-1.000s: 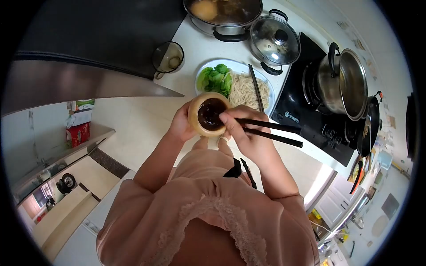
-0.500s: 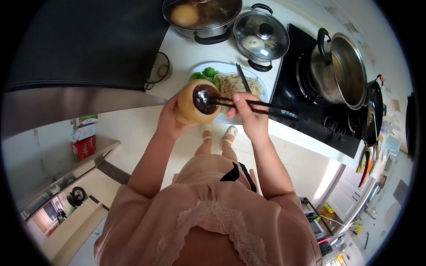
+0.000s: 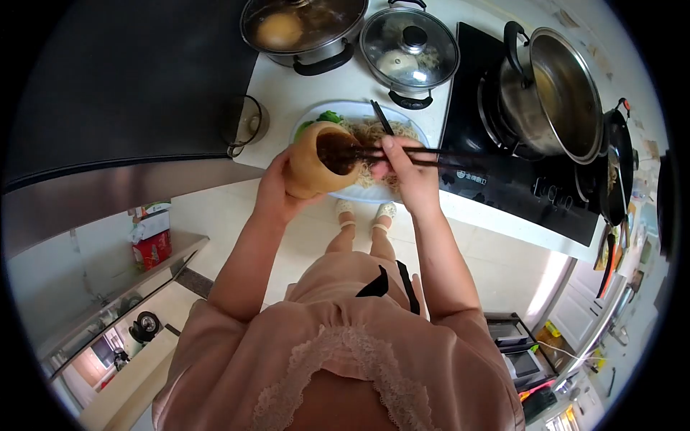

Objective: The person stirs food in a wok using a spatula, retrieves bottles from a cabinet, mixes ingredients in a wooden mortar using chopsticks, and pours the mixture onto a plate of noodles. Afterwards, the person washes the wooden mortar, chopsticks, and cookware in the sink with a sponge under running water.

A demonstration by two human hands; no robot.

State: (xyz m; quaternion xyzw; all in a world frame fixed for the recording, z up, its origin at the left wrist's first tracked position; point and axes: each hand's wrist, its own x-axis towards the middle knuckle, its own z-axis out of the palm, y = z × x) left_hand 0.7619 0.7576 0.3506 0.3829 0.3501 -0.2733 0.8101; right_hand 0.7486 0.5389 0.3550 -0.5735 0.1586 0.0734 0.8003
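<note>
My left hand is wrapped around a tan bowl of dark brown sauce, tilted toward the right. Between the fingers of my right hand is a pair of dark chopsticks, their tips inside the bowl's mouth. Below the bowl lies a white oval plate of noodles and green vegetables, partly hidden by the bowl and my hands. Brown sauce colours part of the noodles. Another dark chopstick or pair rests on the plate's far side.
A pot with a glass lid and a wider pot stand at the back of the counter. To the right, a large steel pot sits on the black stove, beside a frying pan. A glass jug is at left.
The bowl has tipped further to the right, and its sauce has moved toward the rim. Noodles that were pale now look brown in part. The view has shifted slightly.
</note>
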